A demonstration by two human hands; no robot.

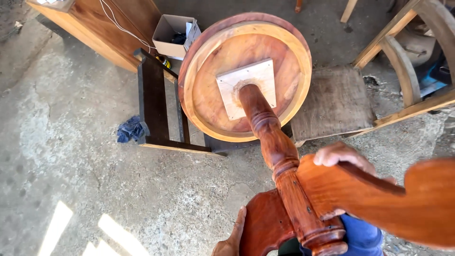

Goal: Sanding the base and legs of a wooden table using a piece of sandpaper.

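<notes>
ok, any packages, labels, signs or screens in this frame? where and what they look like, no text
Cardboard box: on the concrete floor at top centre, beside the wooden cabinet and just left of the upturned round table top; open, rectangular, brown outside with pale flaps, dark contents inside that are too small to identify.
Small yellow-and-black item below the box: possibly a container, too small to tell.
No signs or screens visible.

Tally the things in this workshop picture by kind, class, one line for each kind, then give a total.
Upturned round pedestal table: 1
Curved wooden table legs, right and left: 2
Hands, right and left: 2
Cardboard box: 1
Blue rag: 1
Dark wooden frame: 1
Total: 8
</notes>
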